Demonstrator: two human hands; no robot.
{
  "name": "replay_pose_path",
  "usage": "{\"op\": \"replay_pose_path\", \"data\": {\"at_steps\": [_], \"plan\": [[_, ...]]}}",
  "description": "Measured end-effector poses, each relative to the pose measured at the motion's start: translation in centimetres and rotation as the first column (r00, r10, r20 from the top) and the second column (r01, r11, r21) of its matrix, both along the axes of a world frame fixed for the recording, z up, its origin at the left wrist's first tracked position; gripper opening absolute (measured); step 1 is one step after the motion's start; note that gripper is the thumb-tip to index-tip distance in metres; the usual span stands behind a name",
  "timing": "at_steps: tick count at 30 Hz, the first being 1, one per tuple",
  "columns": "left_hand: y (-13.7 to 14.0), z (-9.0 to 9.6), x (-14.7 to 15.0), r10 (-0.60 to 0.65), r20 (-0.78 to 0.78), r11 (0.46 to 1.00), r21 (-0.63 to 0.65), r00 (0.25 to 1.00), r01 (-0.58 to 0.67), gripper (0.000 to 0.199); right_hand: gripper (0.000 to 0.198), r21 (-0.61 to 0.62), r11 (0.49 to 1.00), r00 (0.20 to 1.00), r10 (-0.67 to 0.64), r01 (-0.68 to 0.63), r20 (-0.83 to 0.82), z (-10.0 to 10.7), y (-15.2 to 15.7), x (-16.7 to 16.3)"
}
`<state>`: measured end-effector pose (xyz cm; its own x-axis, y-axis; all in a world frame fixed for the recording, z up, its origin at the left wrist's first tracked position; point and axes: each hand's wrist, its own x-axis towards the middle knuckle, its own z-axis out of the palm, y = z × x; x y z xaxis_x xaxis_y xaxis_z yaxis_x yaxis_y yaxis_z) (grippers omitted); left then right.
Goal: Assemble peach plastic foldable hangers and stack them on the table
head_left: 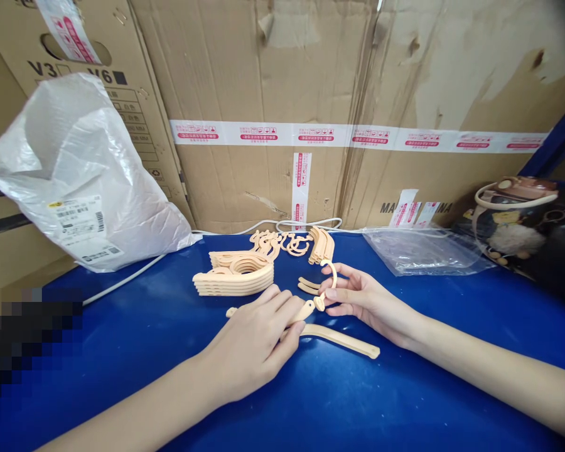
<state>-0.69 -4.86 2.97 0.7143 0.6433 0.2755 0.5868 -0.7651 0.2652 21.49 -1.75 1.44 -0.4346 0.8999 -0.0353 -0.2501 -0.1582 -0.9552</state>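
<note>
My left hand point(258, 339) is closed on a beige plastic hanger arm point(304, 310), whose holed end points right. Another curved hanger arm point(343, 339) stretches out to the right from beneath those fingers; I cannot tell whether it is gripped too. Between the thumb and fingers of my right hand point(358, 298) is a beige hanger hook point(333, 279), curve upward. The hook's round base is very close to the holed end; whether they touch is unclear. Behind my left hand lies a neat stack of hanger pieces point(235, 282).
Loose hooks point(296, 243) and more stacked arms point(321, 245) lie at the back of the blue table point(311, 402). A white plastic bag point(85, 176) stands left, a clear bag point(424, 251) lies right. Large cardboard boxes point(245, 182) rise behind a white cable point(127, 279).
</note>
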Motion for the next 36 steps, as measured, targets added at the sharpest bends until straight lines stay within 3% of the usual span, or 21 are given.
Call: {"op": "replay_pose_path", "data": {"at_steps": [10,16,24,36], "plan": [[0.0,-0.4,0.0,-0.066,-0.041,0.977,0.199,0.997,0.073,0.028,0.048,0.035,0.996,0.997,0.076,-0.077,0.034,-0.1,-0.1,0.1],[0.0,-1.0,0.0,-0.048,-0.053,0.943,0.327,0.997,0.063,0.035,0.054,-0.005,0.994,0.993,0.110,-0.110,0.038,0.4,-0.2,0.0],[-0.1,-0.9,-0.1,-0.088,-0.039,0.955,0.280,0.995,0.096,0.033,0.052,0.033,0.982,0.983,0.183,-0.184,0.025,0.5,-0.2,0.1],[-0.2,-0.4,-0.4,-0.120,-0.058,0.961,0.245,0.991,0.131,0.032,0.054,0.031,0.984,0.985,0.173,-0.174,0.022,0.4,-0.2,0.3]]}}
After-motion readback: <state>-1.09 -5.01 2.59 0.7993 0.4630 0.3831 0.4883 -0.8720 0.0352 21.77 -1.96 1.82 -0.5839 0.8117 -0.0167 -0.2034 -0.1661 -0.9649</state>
